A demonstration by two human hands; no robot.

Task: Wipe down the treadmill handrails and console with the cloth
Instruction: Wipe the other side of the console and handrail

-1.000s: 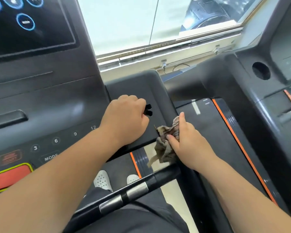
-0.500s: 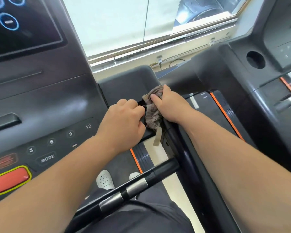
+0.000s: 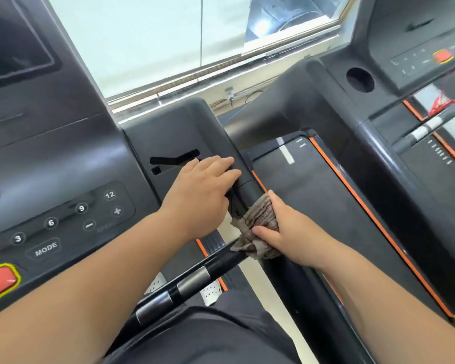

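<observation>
A right hand (image 3: 292, 232) clenches the cloth (image 3: 260, 222) around the handrail (image 3: 248, 191) at the console's (image 3: 63, 179) right edge, left hand (image 3: 202, 190) flat alongside; firm, full-length strokes would likely clean best.

The black treadmill handrail (image 3: 248, 191) carries a bunched cloth (image 3: 263, 222) wrapped over it.

Single head-worn view, forward and down, close over console (image 3: 63, 166) and handrail (image 3: 248, 189)

Bright window (image 3: 168, 35) daylight, soft blur, edge distortion
</observation>
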